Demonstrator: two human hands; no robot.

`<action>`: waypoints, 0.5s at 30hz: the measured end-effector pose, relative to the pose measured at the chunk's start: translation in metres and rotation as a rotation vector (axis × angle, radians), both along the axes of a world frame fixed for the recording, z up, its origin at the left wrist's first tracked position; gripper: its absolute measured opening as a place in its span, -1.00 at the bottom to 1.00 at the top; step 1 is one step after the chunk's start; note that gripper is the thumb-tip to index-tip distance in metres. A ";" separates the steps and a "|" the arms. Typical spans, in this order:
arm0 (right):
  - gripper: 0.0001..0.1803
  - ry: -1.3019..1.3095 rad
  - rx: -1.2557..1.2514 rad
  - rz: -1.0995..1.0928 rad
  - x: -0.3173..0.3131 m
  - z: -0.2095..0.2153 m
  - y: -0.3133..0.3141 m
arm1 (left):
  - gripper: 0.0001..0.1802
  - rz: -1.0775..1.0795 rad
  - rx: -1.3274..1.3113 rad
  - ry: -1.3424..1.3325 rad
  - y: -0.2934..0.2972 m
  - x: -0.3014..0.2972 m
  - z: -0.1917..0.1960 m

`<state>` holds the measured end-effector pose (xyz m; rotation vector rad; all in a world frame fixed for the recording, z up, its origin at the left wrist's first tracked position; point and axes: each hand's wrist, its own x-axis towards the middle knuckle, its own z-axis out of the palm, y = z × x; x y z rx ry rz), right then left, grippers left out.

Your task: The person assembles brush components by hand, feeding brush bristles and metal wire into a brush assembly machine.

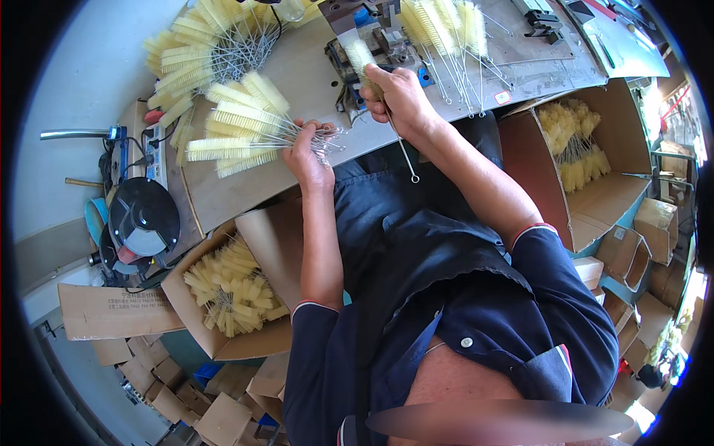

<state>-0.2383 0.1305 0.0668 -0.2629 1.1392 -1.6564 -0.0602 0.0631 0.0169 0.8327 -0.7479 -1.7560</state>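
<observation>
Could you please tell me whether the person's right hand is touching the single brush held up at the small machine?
Touching. In the head view, the right hand is closed around the wire stem of the single brush, whose looped wire end hangs below the fist.

Both forearms come up from the lower edge, bare below short dark sleeves with a red trim. The left hand (306, 152) is raised with the wrist nearly straight; its fingers are curled closed, the thumb pressed against them. The right hand (398, 95) is further forward and higher, the elbow bent, the wrist slightly turned inward. Its fingers are closed in a fist-like pinch, knuckles upward.
</observation>
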 end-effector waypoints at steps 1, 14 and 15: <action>-0.59 0.003 0.006 0.028 -0.003 0.001 -0.003 | -0.70 -0.005 0.005 0.000 -0.002 -0.001 -0.002; -0.37 -0.339 -0.083 0.162 -0.009 0.039 -0.004 | -0.71 0.034 -0.007 0.068 -0.004 0.007 -0.008; -0.41 -0.356 -0.108 0.183 -0.009 0.041 -0.004 | -0.71 0.032 -0.006 0.062 -0.004 0.007 -0.007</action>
